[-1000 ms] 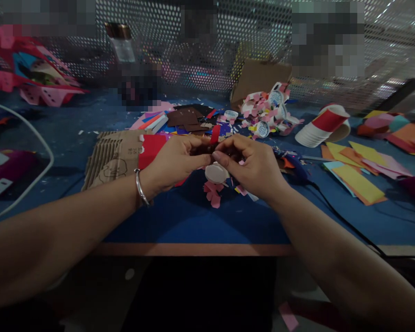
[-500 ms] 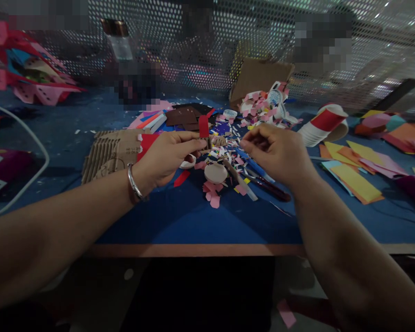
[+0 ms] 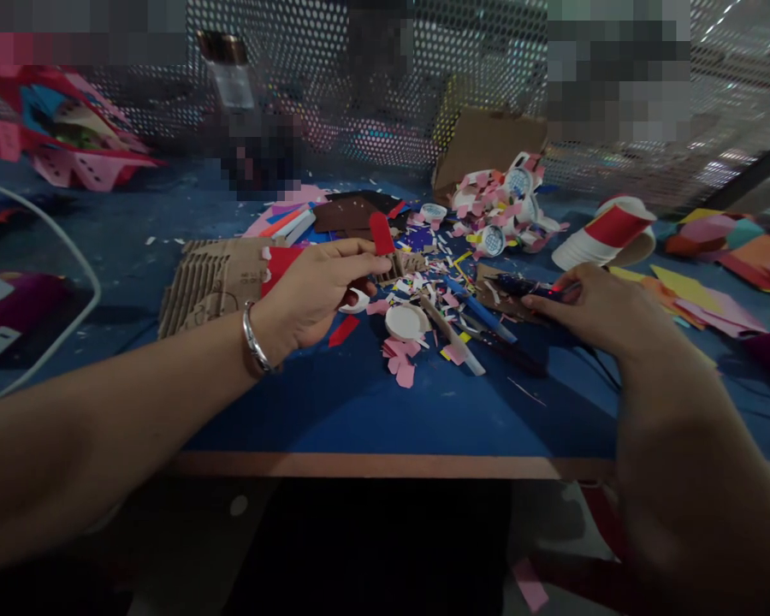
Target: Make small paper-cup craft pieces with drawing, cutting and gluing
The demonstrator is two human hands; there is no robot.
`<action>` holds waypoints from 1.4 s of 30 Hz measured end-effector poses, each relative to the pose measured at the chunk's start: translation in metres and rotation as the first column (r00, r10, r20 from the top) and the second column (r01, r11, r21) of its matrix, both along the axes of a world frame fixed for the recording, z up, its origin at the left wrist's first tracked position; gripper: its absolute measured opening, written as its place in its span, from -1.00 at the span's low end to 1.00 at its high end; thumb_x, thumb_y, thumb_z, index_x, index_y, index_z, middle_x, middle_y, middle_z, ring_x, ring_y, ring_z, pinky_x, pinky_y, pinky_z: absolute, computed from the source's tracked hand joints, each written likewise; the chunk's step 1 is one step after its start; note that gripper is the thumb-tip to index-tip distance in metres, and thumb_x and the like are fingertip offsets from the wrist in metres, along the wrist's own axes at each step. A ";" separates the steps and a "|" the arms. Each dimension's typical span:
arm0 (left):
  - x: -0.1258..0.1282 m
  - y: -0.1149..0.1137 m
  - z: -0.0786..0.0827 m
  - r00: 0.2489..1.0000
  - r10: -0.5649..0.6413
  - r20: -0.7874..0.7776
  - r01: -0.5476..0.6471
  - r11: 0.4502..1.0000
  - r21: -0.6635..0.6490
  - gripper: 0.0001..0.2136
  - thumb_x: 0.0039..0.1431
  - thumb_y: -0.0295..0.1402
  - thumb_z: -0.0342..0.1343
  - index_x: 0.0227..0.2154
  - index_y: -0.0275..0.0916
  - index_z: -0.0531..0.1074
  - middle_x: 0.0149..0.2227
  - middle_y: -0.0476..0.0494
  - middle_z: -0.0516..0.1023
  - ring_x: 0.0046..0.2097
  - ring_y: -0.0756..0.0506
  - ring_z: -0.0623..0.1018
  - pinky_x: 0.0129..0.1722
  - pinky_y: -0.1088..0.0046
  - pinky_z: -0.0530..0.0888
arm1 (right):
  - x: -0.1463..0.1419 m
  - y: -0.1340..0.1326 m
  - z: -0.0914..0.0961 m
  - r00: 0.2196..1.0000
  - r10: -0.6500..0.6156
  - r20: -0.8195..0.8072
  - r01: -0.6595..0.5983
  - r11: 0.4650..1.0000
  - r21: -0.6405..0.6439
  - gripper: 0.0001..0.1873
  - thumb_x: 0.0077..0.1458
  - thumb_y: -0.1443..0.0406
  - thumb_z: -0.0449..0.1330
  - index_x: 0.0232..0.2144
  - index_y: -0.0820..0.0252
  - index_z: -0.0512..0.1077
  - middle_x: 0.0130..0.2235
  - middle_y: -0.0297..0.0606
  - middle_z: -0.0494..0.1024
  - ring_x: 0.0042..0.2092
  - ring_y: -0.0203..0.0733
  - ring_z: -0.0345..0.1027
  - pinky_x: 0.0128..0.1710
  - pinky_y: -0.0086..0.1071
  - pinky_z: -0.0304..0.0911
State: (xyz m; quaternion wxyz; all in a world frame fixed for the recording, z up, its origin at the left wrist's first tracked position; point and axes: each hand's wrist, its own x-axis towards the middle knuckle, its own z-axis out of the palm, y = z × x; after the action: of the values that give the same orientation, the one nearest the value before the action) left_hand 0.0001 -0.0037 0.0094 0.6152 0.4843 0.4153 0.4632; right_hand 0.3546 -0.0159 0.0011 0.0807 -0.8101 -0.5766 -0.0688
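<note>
My left hand, with a silver bangle on its wrist, pinches a small piece with a red paper strip standing up from the fingertips. Over to the right, my right hand is closed around the handle of a dark glue gun lying on the blue table; its cord runs back under the wrist. Between the hands lie a small white round cap, pink paper bits, pens and a litter of coloured scraps.
Corrugated cardboard lies left of my left hand. A stack of red-and-white paper cups lies on its side at the right, beside sheets of coloured paper. Small white tubs and a brown carton sit before the perforated metal screen. A white cable curves at far left.
My hands have parted. The right hand left the piece, swung right and closed on the glue gun. The left hand kept the red-strip piece and stayed nearly in place.
</note>
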 end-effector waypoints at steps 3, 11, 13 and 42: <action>0.000 -0.001 0.001 1.000 -0.008 0.020 0.008 1.000 -0.003 -0.83 0.21 -0.53 0.30 -0.47 -0.24 0.50 -0.40 -0.02 0.47 -0.47 0.10 0.40 -0.50 0.52 0.23 | 0.002 0.000 -0.003 0.998 -0.020 -0.057 0.019 1.000 -0.021 -0.48 0.07 -0.11 0.49 -0.19 0.02 0.39 -0.34 -0.29 0.52 -0.28 0.00 0.37 -0.25 -0.16 0.18; 0.002 0.000 0.001 0.998 -0.001 0.064 0.004 0.998 -0.057 -0.78 0.23 -0.61 0.26 -0.51 -0.26 0.53 -0.48 0.01 0.45 -0.47 0.10 0.41 -0.49 0.56 0.28 | 0.001 -0.002 -0.001 0.987 0.002 -0.160 0.012 0.996 0.089 -0.55 -0.01 0.16 0.53 -0.23 0.00 0.35 -0.32 -0.34 0.50 -0.27 -0.05 0.37 -0.22 -0.15 0.19; 0.003 -0.001 0.001 0.997 -0.004 0.073 0.009 0.998 -0.059 -0.80 0.20 -0.62 0.28 -0.50 -0.27 0.56 -0.50 0.01 0.45 -0.47 0.09 0.43 -0.50 0.57 0.29 | -0.004 -0.003 0.003 0.986 -0.006 -0.169 0.034 0.985 0.167 -0.56 -0.04 0.26 0.55 -0.26 0.01 0.37 -0.32 -0.36 0.49 -0.27 -0.08 0.35 -0.20 -0.16 0.19; 0.013 -0.010 0.003 0.999 -0.034 -0.040 0.031 0.997 -0.070 -0.72 0.32 -0.55 0.28 -0.54 -0.29 0.52 -0.53 -0.06 0.56 -0.49 0.04 0.58 -0.41 0.53 0.57 | -0.082 -0.035 0.001 0.836 0.536 0.119 -0.455 0.555 0.696 -0.76 0.07 0.11 0.37 -0.27 0.03 0.46 -0.24 -0.20 0.65 -0.22 0.00 0.54 -0.13 -0.12 0.50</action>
State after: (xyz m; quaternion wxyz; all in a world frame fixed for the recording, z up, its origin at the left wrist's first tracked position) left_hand 0.0133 -0.0133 0.0124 0.6306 0.4786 0.4356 0.4283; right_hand 0.2731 -0.0505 0.0019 0.4278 -0.5239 -0.7052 -0.2128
